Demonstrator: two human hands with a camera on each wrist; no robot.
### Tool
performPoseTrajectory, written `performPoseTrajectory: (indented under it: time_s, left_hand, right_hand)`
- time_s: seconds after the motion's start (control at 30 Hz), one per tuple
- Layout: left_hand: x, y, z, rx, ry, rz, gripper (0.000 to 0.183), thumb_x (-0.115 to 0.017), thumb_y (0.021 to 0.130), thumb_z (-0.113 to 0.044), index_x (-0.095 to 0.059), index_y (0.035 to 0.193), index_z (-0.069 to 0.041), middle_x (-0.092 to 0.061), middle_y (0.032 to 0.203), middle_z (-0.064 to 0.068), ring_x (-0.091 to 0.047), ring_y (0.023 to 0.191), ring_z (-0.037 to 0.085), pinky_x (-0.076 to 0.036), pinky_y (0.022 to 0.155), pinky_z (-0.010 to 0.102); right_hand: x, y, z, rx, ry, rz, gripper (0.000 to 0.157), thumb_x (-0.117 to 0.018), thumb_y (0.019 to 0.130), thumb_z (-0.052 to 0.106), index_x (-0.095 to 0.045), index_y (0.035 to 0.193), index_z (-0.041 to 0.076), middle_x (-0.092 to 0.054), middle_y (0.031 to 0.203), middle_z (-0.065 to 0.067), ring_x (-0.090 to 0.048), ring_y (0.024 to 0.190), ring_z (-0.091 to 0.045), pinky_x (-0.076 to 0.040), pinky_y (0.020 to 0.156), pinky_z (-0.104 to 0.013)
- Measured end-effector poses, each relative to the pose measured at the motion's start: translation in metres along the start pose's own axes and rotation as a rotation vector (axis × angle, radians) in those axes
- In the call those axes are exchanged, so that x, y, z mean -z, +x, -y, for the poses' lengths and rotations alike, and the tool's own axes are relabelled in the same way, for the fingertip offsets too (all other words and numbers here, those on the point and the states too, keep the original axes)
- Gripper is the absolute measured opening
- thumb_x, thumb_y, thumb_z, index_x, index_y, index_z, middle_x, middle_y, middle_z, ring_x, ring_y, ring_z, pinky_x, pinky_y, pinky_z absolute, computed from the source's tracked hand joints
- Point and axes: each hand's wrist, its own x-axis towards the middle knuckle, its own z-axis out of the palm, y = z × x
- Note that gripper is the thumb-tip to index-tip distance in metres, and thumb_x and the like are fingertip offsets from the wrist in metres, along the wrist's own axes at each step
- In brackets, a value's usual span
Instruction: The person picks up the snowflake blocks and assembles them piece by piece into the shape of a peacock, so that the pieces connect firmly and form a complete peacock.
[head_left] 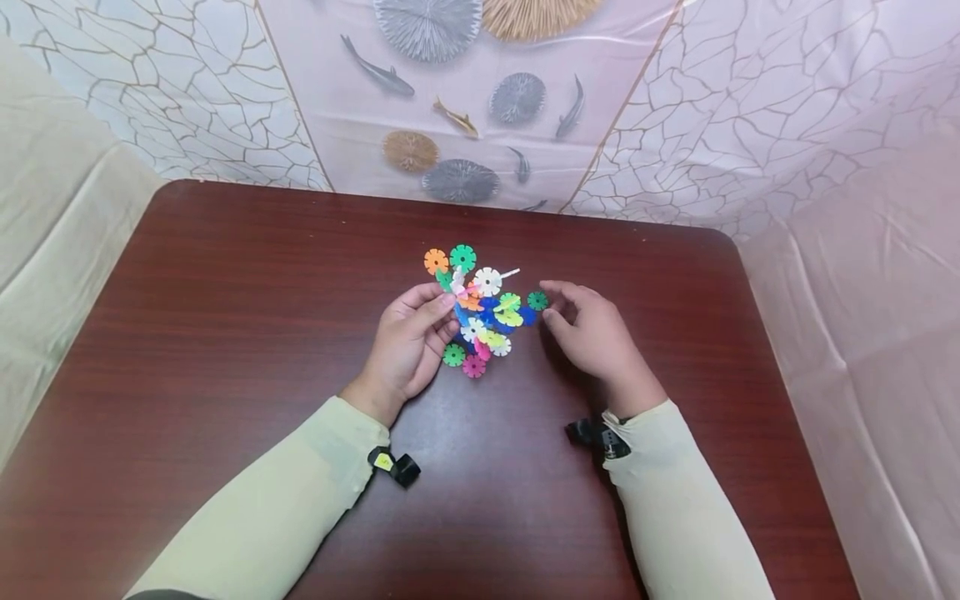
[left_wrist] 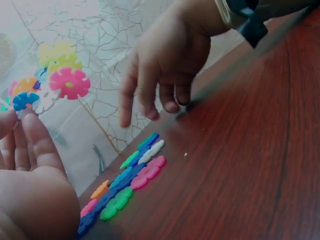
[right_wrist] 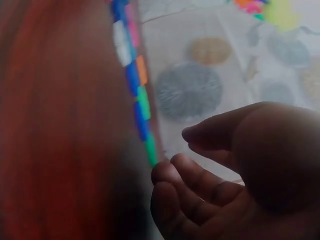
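My left hand (head_left: 408, 342) pinches a cluster of joined notched flower discs (left_wrist: 70, 82) between thumb and fingers. Pink, yellow, white, orange and blue discs show in it, raised off the table in the left wrist view. Below lies a flat arrangement of linked flower discs (left_wrist: 120, 185), mostly blue along its middle with green, pink, white and orange ones at the sides. From above, the held cluster hides part of it. My right hand (head_left: 592, 333) hovers beside the green disc (head_left: 537, 301) at the right end, fingers loosely bent and holding nothing.
Both hands are over a dark red-brown wooden table (head_left: 225, 333). Behind it hangs a patterned cloth (head_left: 465, 108), with plain pale cloth on the left and right sides. Black straps with small devices sit at both wrists.
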Motion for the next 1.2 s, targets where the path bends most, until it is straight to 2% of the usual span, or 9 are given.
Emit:
performPoseTrajectory:
  time_s: [0.17, 0.3, 0.4, 0.5, 0.6, 0.77, 0.9, 1.03, 1.2]
  left_hand:
    - [-0.002, -0.003, 0.0, 0.054, 0.045, 0.047, 0.022, -0.06, 0.112, 0.002, -0.074, 0.105, -0.013, -0.072, 0.098, 0.001, -0.067, 0.083, 0.013, -0.063, 0.079, 0.022]
    - [-0.003, -0.005, 0.001, 0.089, 0.086, 0.081, 0.022, -0.061, 0.111, 0.003, -0.075, 0.106, -0.013, -0.073, 0.098, 0.0, -0.068, 0.082, 0.013, -0.064, 0.079, 0.023]
    - [-0.003, -0.006, 0.002, 0.098, 0.096, 0.101, 0.025, -0.06, 0.111, 0.004, -0.075, 0.105, -0.014, -0.074, 0.097, -0.001, -0.069, 0.081, 0.012, -0.064, 0.079, 0.023]
    - [-0.003, -0.006, 0.003, 0.1, 0.1, 0.124, 0.027, -0.059, 0.111, 0.005, -0.076, 0.104, -0.015, -0.074, 0.095, -0.001, -0.07, 0.079, 0.011, -0.065, 0.079, 0.023]
    - [-0.004, -0.007, 0.003, 0.106, 0.113, 0.141, 0.027, -0.06, 0.111, 0.005, -0.077, 0.104, -0.015, -0.075, 0.094, -0.001, -0.071, 0.078, 0.011, -0.066, 0.079, 0.022]
    - [-0.005, -0.008, 0.003, 0.121, 0.125, 0.142, 0.027, -0.061, 0.11, 0.004, -0.078, 0.103, -0.015, -0.075, 0.093, -0.002, -0.071, 0.078, 0.01, -0.066, 0.079, 0.022]
    - [-0.004, -0.007, 0.005, 0.132, 0.126, 0.145, 0.026, -0.061, 0.11, 0.004, -0.078, 0.104, -0.015, -0.075, 0.094, -0.002, -0.071, 0.079, 0.01, -0.066, 0.079, 0.022]
    - [-0.003, -0.006, 0.005, 0.148, 0.121, 0.15, 0.025, -0.06, 0.112, 0.003, -0.077, 0.105, -0.014, -0.074, 0.094, -0.001, -0.071, 0.078, 0.01, -0.066, 0.078, 0.022]
    - [-0.002, -0.005, 0.004, 0.171, 0.115, 0.156, 0.025, -0.059, 0.112, 0.003, -0.077, 0.106, -0.013, -0.074, 0.093, -0.001, -0.071, 0.077, 0.009, -0.066, 0.077, 0.021]
  right_hand:
    - [-0.009, 0.006, -0.005, -0.034, -0.076, 0.027, 0.051, -0.064, 0.113, 0.026, -0.06, 0.164, 0.023, -0.074, 0.123, -0.017, -0.062, 0.1, -0.034, -0.053, 0.095, -0.053]
    - [-0.011, 0.009, -0.006, -0.049, -0.123, 0.047, 0.049, -0.064, 0.114, 0.029, -0.062, 0.162, 0.024, -0.072, 0.147, -0.018, -0.069, 0.126, -0.04, -0.056, 0.112, -0.06]
    - [-0.012, 0.009, -0.006, -0.061, -0.118, 0.042, 0.041, -0.067, 0.113, 0.028, -0.069, 0.154, 0.021, -0.078, 0.129, -0.018, -0.073, 0.118, -0.039, -0.06, 0.104, -0.058]
    - [-0.01, 0.009, -0.007, -0.071, -0.094, 0.034, 0.031, -0.073, 0.11, 0.026, -0.074, 0.139, 0.016, -0.072, 0.101, -0.013, -0.067, 0.092, -0.033, -0.055, 0.084, -0.047]
    - [-0.007, 0.007, -0.008, -0.074, -0.057, 0.049, 0.025, -0.079, 0.106, 0.024, -0.073, 0.127, 0.011, -0.067, 0.102, -0.01, -0.062, 0.091, -0.028, -0.05, 0.083, -0.042]
    - [0.002, 0.0, -0.013, -0.062, 0.065, 0.08, 0.016, -0.077, 0.107, 0.018, -0.068, 0.119, 0.013, -0.071, 0.107, -0.01, -0.066, 0.093, -0.027, -0.054, 0.085, -0.04]
    - [0.015, -0.006, -0.013, 0.035, 0.314, 0.022, 0.02, -0.076, 0.108, 0.01, -0.073, 0.127, 0.008, -0.077, 0.106, -0.008, -0.074, 0.089, -0.02, -0.063, 0.082, -0.028]
    - [0.03, -0.018, 0.007, 0.166, 0.569, -0.079, 0.03, -0.08, 0.104, 0.001, -0.076, 0.133, -0.002, -0.083, 0.107, -0.004, -0.082, 0.089, -0.019, -0.068, 0.085, -0.026]
    - [0.042, -0.035, 0.036, 0.265, 0.563, -0.133, 0.024, -0.083, 0.1, 0.001, -0.083, 0.124, 0.003, -0.084, 0.108, 0.005, -0.083, 0.089, -0.017, -0.068, 0.086, -0.026]
